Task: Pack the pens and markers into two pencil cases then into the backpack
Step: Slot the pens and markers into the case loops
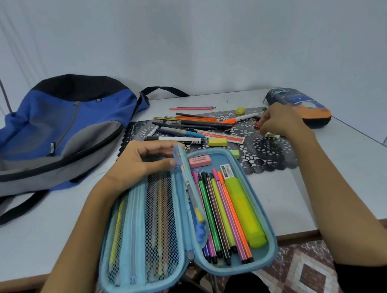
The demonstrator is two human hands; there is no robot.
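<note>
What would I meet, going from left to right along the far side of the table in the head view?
Blue backpack → loose pens and markers on the dark mat → right hand → dark pencil case with an orange end.

Light-blue pencil case (261, 262); blue-grey-black backpack (48, 129); yellow highlighter (244, 209); black lace-pattern mat (268, 152).

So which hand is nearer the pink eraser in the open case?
Left. The left hand sits just left of the pink eraser; the right hand is farther, over the mat.
</note>
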